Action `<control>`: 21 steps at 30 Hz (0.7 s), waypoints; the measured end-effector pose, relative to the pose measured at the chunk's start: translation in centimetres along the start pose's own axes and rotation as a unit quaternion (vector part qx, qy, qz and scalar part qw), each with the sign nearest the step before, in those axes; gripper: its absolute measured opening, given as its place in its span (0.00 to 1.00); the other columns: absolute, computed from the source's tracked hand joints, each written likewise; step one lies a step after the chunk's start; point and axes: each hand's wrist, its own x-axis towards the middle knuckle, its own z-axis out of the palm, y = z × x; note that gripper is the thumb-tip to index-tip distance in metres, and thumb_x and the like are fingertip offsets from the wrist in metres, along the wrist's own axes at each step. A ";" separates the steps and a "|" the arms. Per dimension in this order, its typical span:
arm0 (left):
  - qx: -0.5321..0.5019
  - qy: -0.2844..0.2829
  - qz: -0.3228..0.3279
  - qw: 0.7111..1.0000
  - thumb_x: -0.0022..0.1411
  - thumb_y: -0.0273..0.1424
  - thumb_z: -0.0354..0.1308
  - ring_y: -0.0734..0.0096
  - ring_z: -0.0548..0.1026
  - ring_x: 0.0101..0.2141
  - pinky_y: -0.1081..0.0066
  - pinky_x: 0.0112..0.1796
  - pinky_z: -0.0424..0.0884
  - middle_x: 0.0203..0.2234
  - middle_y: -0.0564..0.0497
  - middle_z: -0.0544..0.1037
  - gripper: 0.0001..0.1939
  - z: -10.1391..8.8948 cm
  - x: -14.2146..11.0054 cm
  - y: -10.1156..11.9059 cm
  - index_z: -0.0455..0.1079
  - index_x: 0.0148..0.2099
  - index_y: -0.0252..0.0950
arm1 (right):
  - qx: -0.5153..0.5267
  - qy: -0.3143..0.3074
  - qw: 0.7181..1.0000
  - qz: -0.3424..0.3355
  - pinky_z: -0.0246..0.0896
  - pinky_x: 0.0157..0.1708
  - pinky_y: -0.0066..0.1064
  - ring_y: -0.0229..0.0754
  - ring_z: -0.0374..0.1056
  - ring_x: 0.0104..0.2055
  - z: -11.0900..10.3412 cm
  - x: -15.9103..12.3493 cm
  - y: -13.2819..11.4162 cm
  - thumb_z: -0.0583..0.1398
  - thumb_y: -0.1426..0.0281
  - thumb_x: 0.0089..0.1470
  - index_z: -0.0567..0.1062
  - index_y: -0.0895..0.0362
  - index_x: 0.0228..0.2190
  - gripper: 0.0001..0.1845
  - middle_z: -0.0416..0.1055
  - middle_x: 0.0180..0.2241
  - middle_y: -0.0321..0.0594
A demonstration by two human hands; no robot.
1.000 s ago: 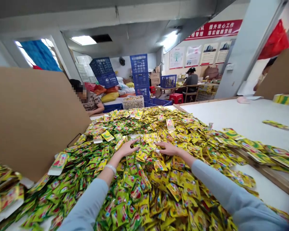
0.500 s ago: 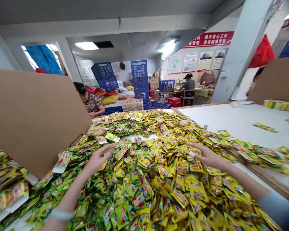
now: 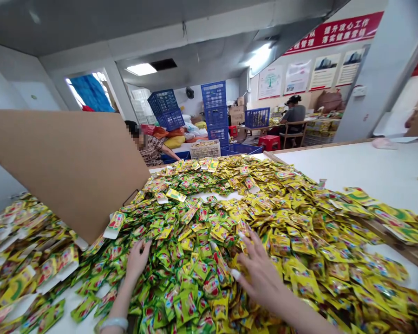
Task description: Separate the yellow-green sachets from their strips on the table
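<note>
At nine o'clock a cardboard sheet (image 3: 66,171) stands, apparently walling in the heap of yellow-green sachets (image 3: 209,232). Left hand (image 3: 136,262) presses in at seven, fingers narrow; right hand (image 3: 261,273) spreads wide at five, holding nothing visible.

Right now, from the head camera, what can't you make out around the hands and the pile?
Head view:
Sachets under the left hand and right hand: hidden by the hands.
Lower layers of the sachet pile: hidden by the sachets on top.
Rest of both arms: cut off by the bottom edge.
Sachet print: too small and blurred to read.
Area behind the cardboard sheet: hidden by the sheet.
</note>
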 end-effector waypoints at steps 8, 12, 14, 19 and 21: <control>-0.008 0.033 -0.086 0.996 0.61 0.41 0.49 0.56 0.63 0.54 0.50 0.51 0.60 0.56 0.43 0.62 0.22 3.6 -6.0 5.2 0.61 0.54 0.36 | 0.034 -0.083 0.995 0.051 0.32 0.59 0.54 0.60 0.29 0.64 1.9 2.0 -0.5 0.59 0.64 0.47 0.71 0.58 0.23 0.10 0.53 0.59 0.46; -0.027 0.030 -0.095 0.995 0.62 0.42 0.48 0.58 0.64 0.52 0.51 0.50 0.61 0.54 0.43 0.64 0.23 4.8 -7.3 6.9 0.58 0.56 0.36 | 0.028 -0.037 0.997 0.066 0.38 0.58 0.54 0.57 0.31 0.64 -2.4 1.0 1.8 0.57 0.64 0.49 0.71 0.57 0.26 0.10 0.58 0.56 0.47; -0.033 0.035 -0.098 0.994 0.63 0.41 0.45 0.57 0.64 0.53 0.51 0.51 0.59 0.53 0.41 0.66 0.24 4.5 -7.3 7.1 0.57 0.57 0.35 | -0.005 -0.010 0.996 0.090 0.40 0.57 0.55 0.58 0.30 0.64 -4.0 0.0 3.1 0.56 0.62 0.50 0.71 0.57 0.26 0.11 0.60 0.54 0.49; -0.022 0.071 -0.085 0.994 0.60 0.41 0.46 0.44 0.51 0.59 0.43 0.54 0.47 0.57 0.35 0.59 0.26 1.8 -7.1 7.8 0.58 0.57 0.32 | -0.091 0.056 0.991 0.081 0.41 0.57 0.57 0.60 0.34 0.63 -5.2 -3.3 2.8 0.56 0.65 0.50 0.67 0.62 0.45 0.21 0.58 0.54 0.55; -0.033 0.061 -0.026 0.997 0.58 0.39 0.47 0.48 0.51 0.59 0.46 0.55 0.48 0.57 0.38 0.59 0.25 0.4 -7.8 8.8 0.59 0.55 0.35 | -0.040 -0.004 0.999 -0.006 0.43 0.58 0.50 0.53 0.45 0.61 -4.4 -4.0 0.5 0.53 0.68 0.53 0.65 0.59 0.49 0.21 0.62 0.51 0.48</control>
